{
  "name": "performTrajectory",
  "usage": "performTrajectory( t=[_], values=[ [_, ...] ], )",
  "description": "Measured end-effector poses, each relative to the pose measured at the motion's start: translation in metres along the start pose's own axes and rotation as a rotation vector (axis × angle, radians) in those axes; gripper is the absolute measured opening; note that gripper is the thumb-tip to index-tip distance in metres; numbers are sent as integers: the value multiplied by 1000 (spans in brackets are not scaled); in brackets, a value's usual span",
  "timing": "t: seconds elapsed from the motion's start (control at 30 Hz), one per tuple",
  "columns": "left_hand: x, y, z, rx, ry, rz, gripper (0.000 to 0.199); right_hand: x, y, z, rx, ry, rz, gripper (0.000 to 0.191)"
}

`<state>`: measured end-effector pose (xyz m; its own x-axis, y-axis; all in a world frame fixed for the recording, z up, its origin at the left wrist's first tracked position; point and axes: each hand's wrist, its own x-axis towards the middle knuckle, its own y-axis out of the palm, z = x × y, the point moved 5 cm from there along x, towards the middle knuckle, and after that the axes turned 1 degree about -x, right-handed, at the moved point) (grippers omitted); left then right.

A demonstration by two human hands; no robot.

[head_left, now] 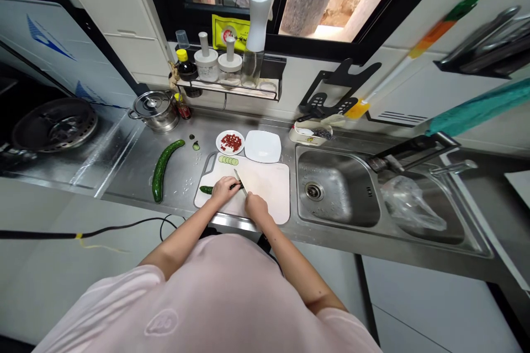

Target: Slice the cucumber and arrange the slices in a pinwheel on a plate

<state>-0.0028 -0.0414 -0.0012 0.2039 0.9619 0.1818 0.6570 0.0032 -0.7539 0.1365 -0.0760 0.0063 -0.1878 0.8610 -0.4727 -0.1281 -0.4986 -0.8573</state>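
On the white cutting board (271, 193) lies a green cucumber piece (206, 190), partly covered by my left hand (224, 190), whose fingers press it down. My right hand (256, 207) is closed round the handle of a knife (240, 178), its blade at the cucumber's right end, beside my left fingertips. Several pale green slices (228, 160) lie in a row near the board's upper left corner. Behind the board stand a round plate with chopped red pieces (231, 142) and a white square plate (263, 146). A whole cucumber (163, 170) rests on the counter, left of the board.
A steel sink (343, 193) is right of the board, with a plastic bag (408, 201) over the second basin. A lidded pot (155, 110) stands at the back left, near a black pan (56, 124). Jars and bottles fill a wall shelf (232, 87).
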Motion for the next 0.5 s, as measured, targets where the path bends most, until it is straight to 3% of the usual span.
performTrajectory(
  t=[0.5],
  values=[
    [-1,-2,-1,10,7,-7,14,3,5,0,-12,0,-8,26]
  ],
)
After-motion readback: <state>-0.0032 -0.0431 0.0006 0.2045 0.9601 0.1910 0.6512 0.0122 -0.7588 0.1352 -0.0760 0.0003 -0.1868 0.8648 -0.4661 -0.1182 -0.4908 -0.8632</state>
